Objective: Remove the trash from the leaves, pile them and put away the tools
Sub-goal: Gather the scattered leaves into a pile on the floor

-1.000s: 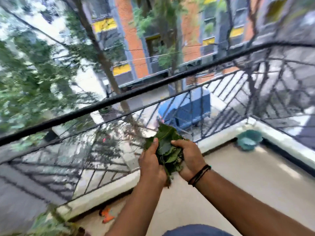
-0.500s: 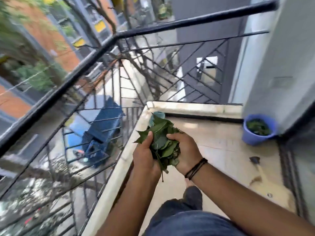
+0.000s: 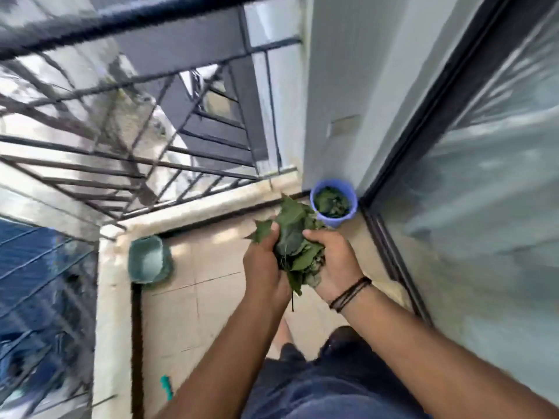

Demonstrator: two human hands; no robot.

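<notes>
Head view shows the left hand (image 3: 263, 264) and right hand (image 3: 335, 261) with fingers (image 3: 313, 235) curled inward, cupping a bundle of green leaves (image 3: 292, 243) between the palms, stems hanging below. They hold it above the balcony floor (image 3: 193, 313), near the far corner, where a blue bucket (image 3: 332, 204) of leaves stands. A teal dustpan (image 3: 148, 263) lies at the left corner.

Leaves (image 3: 295, 237) between hands — bucket (image 3: 348, 217) (corner) beyond

No legible text — anywhere.
</notes>
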